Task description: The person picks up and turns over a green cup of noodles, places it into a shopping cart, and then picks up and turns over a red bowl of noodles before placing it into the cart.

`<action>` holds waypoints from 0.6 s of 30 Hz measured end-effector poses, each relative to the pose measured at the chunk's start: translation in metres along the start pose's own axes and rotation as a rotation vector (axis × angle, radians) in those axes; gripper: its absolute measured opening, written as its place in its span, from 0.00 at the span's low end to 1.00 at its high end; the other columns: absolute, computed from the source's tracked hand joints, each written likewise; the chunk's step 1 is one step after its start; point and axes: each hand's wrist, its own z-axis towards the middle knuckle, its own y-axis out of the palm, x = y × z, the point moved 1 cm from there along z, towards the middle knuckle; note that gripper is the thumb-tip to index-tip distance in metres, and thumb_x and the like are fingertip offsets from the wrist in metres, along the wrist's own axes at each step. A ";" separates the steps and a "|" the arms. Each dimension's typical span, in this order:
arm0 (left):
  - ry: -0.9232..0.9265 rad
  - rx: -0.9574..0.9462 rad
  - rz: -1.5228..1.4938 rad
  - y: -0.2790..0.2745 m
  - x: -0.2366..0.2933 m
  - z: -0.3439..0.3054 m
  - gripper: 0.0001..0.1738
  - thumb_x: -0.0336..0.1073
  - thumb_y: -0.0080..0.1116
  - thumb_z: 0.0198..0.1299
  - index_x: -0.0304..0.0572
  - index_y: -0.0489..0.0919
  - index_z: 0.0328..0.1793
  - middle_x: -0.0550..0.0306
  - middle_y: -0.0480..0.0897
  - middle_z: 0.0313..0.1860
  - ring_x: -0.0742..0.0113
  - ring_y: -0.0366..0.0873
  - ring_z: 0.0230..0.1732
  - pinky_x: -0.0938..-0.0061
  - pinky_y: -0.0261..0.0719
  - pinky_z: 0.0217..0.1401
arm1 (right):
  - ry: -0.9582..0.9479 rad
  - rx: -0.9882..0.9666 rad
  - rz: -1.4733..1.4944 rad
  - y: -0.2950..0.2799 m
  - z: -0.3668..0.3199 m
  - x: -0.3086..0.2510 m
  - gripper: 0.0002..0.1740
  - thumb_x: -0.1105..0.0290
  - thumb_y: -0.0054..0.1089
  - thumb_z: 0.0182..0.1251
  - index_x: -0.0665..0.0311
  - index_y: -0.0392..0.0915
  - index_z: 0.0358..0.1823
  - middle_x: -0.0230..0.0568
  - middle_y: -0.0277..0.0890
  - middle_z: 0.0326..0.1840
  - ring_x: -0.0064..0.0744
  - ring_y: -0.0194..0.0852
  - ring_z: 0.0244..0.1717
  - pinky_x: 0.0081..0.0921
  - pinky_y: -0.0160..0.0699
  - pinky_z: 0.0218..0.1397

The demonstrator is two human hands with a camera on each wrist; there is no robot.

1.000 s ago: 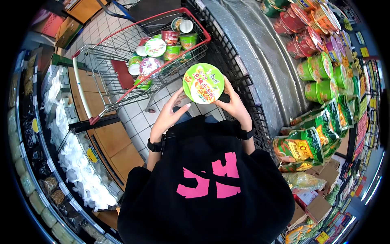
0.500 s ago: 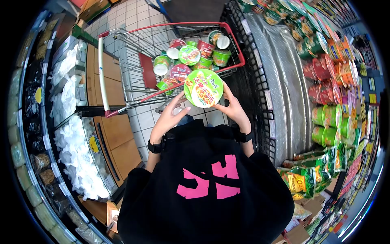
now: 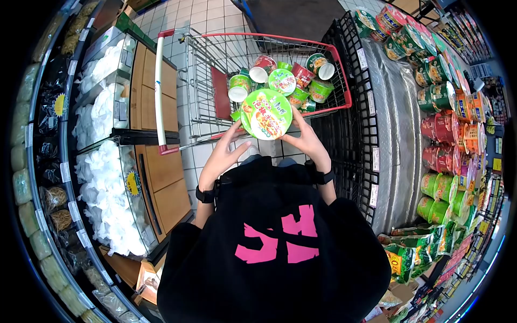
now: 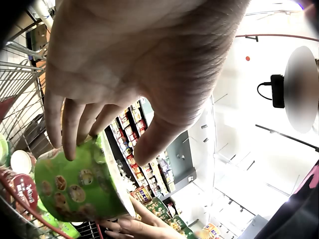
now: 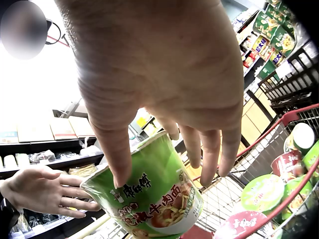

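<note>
A green instant noodle cup [image 3: 266,114] with a printed lid is held up in front of the body, over the near side of the shopping cart [image 3: 159,97]. My right hand [image 3: 309,141] grips it, the thumb lying along its side in the right wrist view and the other fingers round behind. My left hand [image 3: 221,156] is at the opposite side of the cup with fairly straight fingers. Its fingertips are at the cup's side, and its thumb stands away from it in the left wrist view. Several noodle cups [image 3: 283,81] lie jumbled inside the cart.
On the right, a metal shelf [image 3: 398,134] with a black grid edge [image 3: 369,129] carries green, red and orange noodle cups [image 3: 439,129]. Green packets [image 3: 417,245] lie nearer. To the left stand wooden cabinets [image 3: 161,172] and bins of white plastic bags [image 3: 113,199].
The view has turned, so the cart and the shelf have shifted rightward in it. The held cup now overlaps the cart's near edge and covers some cups. Both hands keep nearly the same pose.
</note>
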 end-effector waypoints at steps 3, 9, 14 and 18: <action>0.068 0.003 0.067 -0.005 -0.005 0.004 0.37 0.34 0.59 0.60 0.39 0.56 0.73 0.43 0.72 0.58 0.60 0.70 0.59 0.69 0.71 0.57 | 0.072 -0.038 0.069 0.003 0.001 -0.002 0.52 0.64 0.70 0.51 0.63 0.46 0.73 0.51 0.61 0.67 0.40 0.66 0.63 0.35 0.63 0.65; 0.090 0.010 0.037 -0.003 -0.012 0.007 0.36 0.34 0.59 0.60 0.39 0.57 0.73 0.45 0.73 0.58 0.60 0.69 0.61 0.67 0.64 0.64 | 0.052 -0.003 0.066 0.006 -0.001 0.002 0.51 0.67 0.70 0.50 0.64 0.46 0.73 0.52 0.65 0.63 0.42 0.70 0.60 0.34 0.67 0.62; 0.055 0.032 0.039 -0.002 -0.015 0.006 0.36 0.34 0.59 0.60 0.38 0.57 0.73 0.46 0.73 0.59 0.61 0.69 0.61 0.69 0.65 0.62 | 0.067 -0.029 0.033 0.008 0.004 0.010 0.51 0.67 0.70 0.51 0.62 0.47 0.73 0.50 0.66 0.64 0.37 0.69 0.60 0.34 0.65 0.64; -0.023 0.066 0.031 -0.006 -0.018 0.010 0.35 0.34 0.59 0.61 0.38 0.57 0.72 0.46 0.74 0.58 0.62 0.70 0.61 0.69 0.66 0.61 | 0.106 -0.075 0.044 0.010 0.016 0.010 0.51 0.68 0.70 0.51 0.63 0.47 0.73 0.49 0.67 0.63 0.37 0.69 0.60 0.33 0.66 0.63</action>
